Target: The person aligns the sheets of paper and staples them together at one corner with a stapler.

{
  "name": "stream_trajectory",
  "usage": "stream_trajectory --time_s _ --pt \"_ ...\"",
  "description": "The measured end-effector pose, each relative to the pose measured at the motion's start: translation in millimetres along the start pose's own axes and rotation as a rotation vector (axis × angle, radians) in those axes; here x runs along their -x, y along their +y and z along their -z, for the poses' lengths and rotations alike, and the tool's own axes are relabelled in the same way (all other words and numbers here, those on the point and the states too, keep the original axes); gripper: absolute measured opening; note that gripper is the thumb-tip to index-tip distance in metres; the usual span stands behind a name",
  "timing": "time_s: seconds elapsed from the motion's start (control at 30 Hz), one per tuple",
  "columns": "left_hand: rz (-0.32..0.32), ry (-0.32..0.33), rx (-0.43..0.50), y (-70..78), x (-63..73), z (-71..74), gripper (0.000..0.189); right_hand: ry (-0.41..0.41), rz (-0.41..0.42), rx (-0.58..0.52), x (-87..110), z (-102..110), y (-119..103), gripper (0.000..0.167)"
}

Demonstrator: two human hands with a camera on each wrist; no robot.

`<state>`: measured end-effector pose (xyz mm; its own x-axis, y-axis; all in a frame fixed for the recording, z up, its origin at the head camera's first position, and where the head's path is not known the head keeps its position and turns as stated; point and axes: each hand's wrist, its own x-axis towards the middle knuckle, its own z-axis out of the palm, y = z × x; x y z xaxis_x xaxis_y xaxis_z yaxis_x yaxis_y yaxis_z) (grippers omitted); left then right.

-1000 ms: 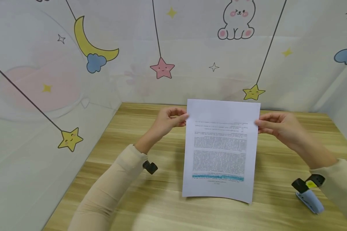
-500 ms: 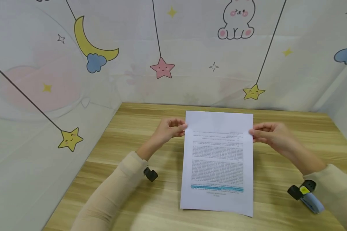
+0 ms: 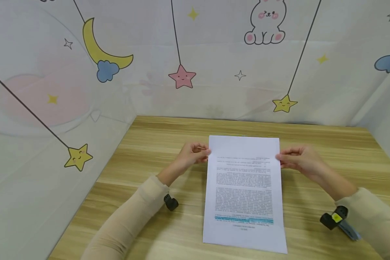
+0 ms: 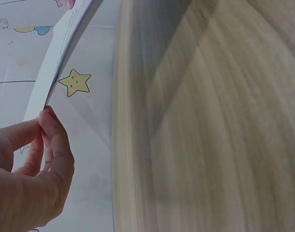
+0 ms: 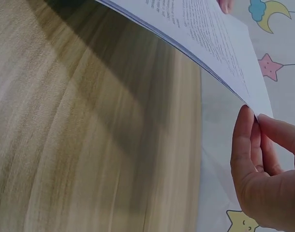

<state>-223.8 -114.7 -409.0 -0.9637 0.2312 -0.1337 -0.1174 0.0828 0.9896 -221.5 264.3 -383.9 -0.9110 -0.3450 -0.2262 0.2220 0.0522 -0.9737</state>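
Note:
Several stacked sheets of printed paper (image 3: 243,195) are held up between my two hands, tilted over the table. The text reads upside down in the head view, with a blue highlighted band near the lower end. My left hand (image 3: 192,159) pinches the left edge close to the far corner. At the matching spot on the right edge, my right hand (image 3: 300,162) grips between thumb and fingers. Both wrist views show the thumb and fingertips meeting on the paper's (image 5: 200,38) edge, with the table below it.
A blue-grey stapler (image 3: 349,231) lies on the wooden table (image 3: 143,216) at the right, partly hidden by the right wrist camera (image 3: 334,218). Behind the table hangs a white cloth (image 3: 214,97) printed with stars, a moon and a bear.
Both hands have lowered the paper and brought it nearer, from close to the back edge towards the table's middle. The right wrist now covers more of the stapler.

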Motion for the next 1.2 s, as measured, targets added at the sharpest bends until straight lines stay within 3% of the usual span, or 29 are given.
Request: stream_trajectory --time_s 0.3,1.2 --pt "-0.004 0.027 -0.052 -9.0 -1.0 -5.5 0.013 0.019 -0.032 0.035 -2.6 -2.1 12.0 0.008" --pt "0.068 0.047 -0.031 -21.5 -2.3 -9.8 0.014 0.017 -0.1 0.046 -11.8 -0.1 30.2 0.009"
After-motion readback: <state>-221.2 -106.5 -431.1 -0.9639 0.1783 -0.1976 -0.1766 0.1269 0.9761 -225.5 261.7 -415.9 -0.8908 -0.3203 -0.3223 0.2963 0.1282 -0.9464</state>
